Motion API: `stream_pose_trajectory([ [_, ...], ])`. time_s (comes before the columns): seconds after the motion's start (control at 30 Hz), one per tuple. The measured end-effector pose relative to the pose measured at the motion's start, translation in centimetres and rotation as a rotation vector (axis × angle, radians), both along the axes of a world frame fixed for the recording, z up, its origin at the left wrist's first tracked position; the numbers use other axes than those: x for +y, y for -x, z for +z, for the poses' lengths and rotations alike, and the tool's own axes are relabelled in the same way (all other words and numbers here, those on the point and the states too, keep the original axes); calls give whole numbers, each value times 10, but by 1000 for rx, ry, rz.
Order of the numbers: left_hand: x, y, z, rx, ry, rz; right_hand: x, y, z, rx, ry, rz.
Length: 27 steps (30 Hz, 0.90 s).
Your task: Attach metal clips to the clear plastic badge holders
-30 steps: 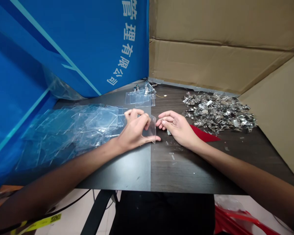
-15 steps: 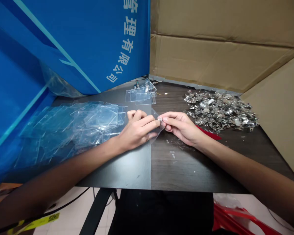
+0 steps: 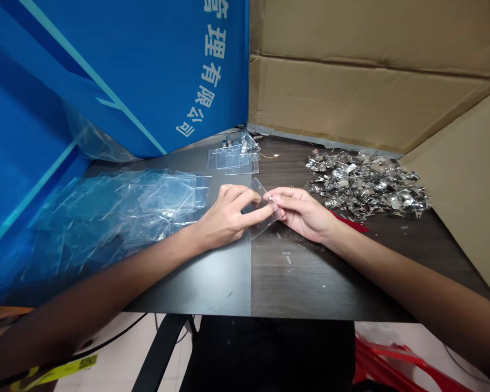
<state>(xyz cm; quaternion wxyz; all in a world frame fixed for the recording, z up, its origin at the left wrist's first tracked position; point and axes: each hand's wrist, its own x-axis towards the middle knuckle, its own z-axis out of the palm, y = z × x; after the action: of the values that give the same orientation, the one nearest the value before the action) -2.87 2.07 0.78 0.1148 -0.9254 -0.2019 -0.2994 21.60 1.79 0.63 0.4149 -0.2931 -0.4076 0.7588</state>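
Note:
A clear plastic badge holder point(image 3: 260, 227) is held up, tilted, between my two hands over the middle of the table. My left hand point(image 3: 228, 215) grips it from the left, one finger reaching across to its right edge. On that edge my right hand point(image 3: 304, 213) pinches with thumb and forefinger, touching the left fingertip. Whatever small part lies between these fingertips is too hidden to make out. To the left spreads a heap of clear badge holders point(image 3: 167, 198). Beyond my right hand is a pile of metal badge clips point(image 3: 371, 182) with clear straps.
Several badge holders with clips point(image 3: 233, 159) lie at the back. Small clear plastic bits point(image 3: 288, 259) are scattered on the table point(image 3: 310, 294). A red piece point(image 3: 351, 221) sits beside the clip pile. A blue printed panel point(image 3: 147, 65) and a cardboard wall point(image 3: 351, 103) enclose the back.
My left finger has slid slightly right and down along the holder's edge, and the left hand's other fingers have shifted. More of the holder shows now. My right hand has barely moved.

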Motion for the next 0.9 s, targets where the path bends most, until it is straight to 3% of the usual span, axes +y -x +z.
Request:
stream_pose_trajectory([
  [0.2,2,-1,1,-32,97,-100,0,2,0,-46,5,-5],
  [0.4,3,-2,-1,-71,65,-59,-1,2,-1,-92,-21,-66],
  [0.57,-1,-4,1,-152,105,-35,-5,5,1,-163,-191,-203],
  [0.9,-6,-8,5,-434,438,-74,-17,7,0,-446,-569,-434],
])
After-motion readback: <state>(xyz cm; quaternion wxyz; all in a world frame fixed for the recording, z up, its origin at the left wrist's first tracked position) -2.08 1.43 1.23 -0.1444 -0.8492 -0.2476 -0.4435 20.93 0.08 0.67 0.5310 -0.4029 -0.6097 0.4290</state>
